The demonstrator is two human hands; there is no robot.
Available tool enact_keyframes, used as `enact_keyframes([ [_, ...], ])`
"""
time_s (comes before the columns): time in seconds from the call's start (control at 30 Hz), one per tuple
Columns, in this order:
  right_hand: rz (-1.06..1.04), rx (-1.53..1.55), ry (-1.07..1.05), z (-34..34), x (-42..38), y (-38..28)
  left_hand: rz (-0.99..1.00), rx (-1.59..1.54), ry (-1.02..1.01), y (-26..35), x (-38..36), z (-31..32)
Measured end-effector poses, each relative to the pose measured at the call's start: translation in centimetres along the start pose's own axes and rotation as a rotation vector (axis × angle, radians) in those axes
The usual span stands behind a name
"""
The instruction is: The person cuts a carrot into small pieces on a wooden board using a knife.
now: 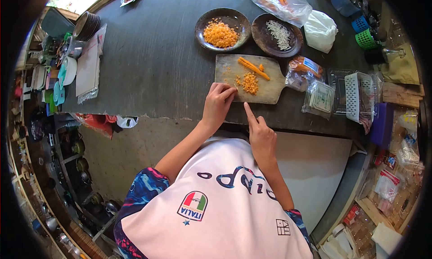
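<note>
A wooden cutting board [225,69] with a handle on its right lies near the table's front edge. Small diced orange pieces, which look like carrot [249,83], are heaped on it, with longer orange sticks [254,68] behind them. My left hand [218,101] is at the board's front left corner, its fingertips pinched together; what they hold is too small to tell. Just in front of the board is my right hand [261,133], index finger stretched toward the board and the other fingers curled in. Whatever lies in that grip is hidden.
Behind the board stand a dark bowl [200,37] of diced orange pieces and a dark dish [262,42] of white shreds. Plastic bags [320,31], a wrapped package [322,96] and a white basket [353,94] line the right. Stacked bowls [86,26] sit far left.
</note>
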State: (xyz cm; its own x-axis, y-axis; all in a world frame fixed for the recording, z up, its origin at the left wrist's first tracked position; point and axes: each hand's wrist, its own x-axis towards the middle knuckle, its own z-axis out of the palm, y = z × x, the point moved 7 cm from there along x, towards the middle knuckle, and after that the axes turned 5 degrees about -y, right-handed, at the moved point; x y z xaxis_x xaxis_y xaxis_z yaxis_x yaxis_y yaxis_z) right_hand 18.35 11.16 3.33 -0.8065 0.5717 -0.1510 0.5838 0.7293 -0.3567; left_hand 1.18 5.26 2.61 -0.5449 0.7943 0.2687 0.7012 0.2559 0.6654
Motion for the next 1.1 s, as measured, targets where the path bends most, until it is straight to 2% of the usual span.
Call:
enact_keyframes([
  [0.23,-0.05,-0.081,0.047,2.1,1.7,0.7,0.002,0.08,0.051,0.5,-0.6,0.2],
  [0.47,-0.026,-0.094,0.027,1.3,-0.3,1.1,0.011,0.061,0.072,-0.1,-0.8,0.2],
  [0.73,-0.118,-0.117,0.086,1.8,1.7,0.5,-0.002,0.081,0.105,0.4,-1.2,0.3],
  [1.1,-0.046,-0.054,0.025,2.1,1.1,0.4,-0.008,0.028,0.106,0.3,-1.5,0.1],
])
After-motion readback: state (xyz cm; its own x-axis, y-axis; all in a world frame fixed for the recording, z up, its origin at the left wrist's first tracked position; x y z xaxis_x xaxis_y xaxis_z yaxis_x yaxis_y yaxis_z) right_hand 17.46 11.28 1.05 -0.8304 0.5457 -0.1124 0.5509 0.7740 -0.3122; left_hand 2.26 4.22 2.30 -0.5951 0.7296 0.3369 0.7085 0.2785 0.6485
